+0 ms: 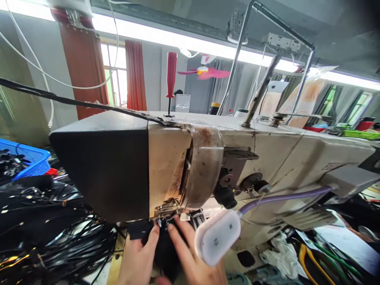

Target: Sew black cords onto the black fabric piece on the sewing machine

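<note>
A sewing machine head [172, 158] fills the middle of the view. Beneath its needle area lies a piece of black fabric [168, 253]. My left hand [138, 257] pinches the fabric's left side, thumb on top and the other fingers mostly hidden below. On the right, my right hand [194, 253] lies over the fabric with its index and middle fingers stretched toward the presser foot, slightly apart. The fingertips of both hands are close to the needle area, whose details are too dark to tell. A white lamp [218, 237] covers part of my right hand.
Tangled black cords [86, 241] and a blue basket [23, 158] are at left. A red screwdriver [171, 75] stands upright on the machine. A purple cable [285, 198] runs to the lamp. Yellow-handled tool [311, 261] and crumpled white tissue [280, 255] lie at right.
</note>
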Demonstrator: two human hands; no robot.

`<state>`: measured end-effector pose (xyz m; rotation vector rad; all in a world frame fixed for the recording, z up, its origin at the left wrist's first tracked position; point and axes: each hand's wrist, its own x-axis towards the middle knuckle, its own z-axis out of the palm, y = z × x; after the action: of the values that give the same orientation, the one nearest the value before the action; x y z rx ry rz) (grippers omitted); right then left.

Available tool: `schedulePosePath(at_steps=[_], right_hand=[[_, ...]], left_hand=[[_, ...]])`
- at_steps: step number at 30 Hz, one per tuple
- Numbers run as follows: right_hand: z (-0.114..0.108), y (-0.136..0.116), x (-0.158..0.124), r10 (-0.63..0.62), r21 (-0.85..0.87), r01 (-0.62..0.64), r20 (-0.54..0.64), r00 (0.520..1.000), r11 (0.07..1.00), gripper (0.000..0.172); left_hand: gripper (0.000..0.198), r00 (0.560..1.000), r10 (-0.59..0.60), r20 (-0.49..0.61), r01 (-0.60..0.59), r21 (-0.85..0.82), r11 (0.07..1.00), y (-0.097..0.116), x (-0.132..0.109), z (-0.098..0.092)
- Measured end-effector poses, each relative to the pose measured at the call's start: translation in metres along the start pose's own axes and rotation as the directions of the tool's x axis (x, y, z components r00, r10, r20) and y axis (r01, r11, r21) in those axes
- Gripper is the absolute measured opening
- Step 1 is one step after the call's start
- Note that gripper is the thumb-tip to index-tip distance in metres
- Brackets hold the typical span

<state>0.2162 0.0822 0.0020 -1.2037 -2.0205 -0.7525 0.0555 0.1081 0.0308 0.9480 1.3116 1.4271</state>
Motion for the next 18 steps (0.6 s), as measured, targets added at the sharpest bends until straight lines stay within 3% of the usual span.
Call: schedulePosePath(at_steps=[5,10,14,18], right_hand=[[0.009,-0.021,-0.004,-0.014,0.115,0.013,0.005,1.000,0.993,0.057],[0.010,-0.016,0.006,0.072,0.220,-0.046,-0.111,0.991,0.974,0.046],[-0.003,-0.006,0.014,0.062,0.295,-0.058,-0.004,0.998,0.954,0.044],[-0.012,0.010,0.021,0.000,0.359,-0.026,0.071,0.997,0.933,0.046]], left_hand=[[0.033,0.995,-0.085,0.051,0.085,0.006,0.996,-0.002,-0.001,-0.005],[0.023,0.959,-0.215,0.182,0.255,-0.232,0.939,0.009,0.010,-0.022],[0.010,0.908,-0.363,0.210,0.413,-0.303,0.859,0.028,0.027,-0.024],[0.012,0.881,-0.320,0.348,0.402,-0.193,0.895,0.036,0.033,-0.018]])
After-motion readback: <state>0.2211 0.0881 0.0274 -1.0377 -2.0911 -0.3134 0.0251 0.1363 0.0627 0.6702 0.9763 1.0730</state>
